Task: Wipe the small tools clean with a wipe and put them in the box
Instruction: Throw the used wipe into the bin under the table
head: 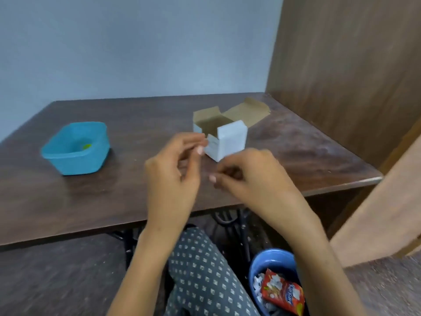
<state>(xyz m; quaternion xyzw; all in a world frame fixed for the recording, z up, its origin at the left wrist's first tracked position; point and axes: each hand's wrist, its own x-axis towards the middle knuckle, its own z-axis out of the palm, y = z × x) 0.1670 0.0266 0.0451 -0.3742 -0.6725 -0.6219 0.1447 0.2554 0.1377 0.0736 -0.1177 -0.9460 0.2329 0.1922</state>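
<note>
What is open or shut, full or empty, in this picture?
cardboard box: open, flaps up, upright on the table.
blue tub: no lid, nearly empty, one small green thing inside.
blue bin: on the floor, holding a red wrapper and scraps.
left hand: fingers curled, contents too blurred to tell.
right hand: fingers pinched, contents unclear.

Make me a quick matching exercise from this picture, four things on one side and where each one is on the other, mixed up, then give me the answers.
Things:
1. teal plastic tub
2. white cardboard box
3. red snack wrapper
4. left hand

Places:
A. in the blue bin on the floor
B. far right part of the table, flaps open
C. left part of the table
D. raised over the table, fingertips near the box's front corner

Pairs: 1-C, 2-B, 3-A, 4-D
</note>
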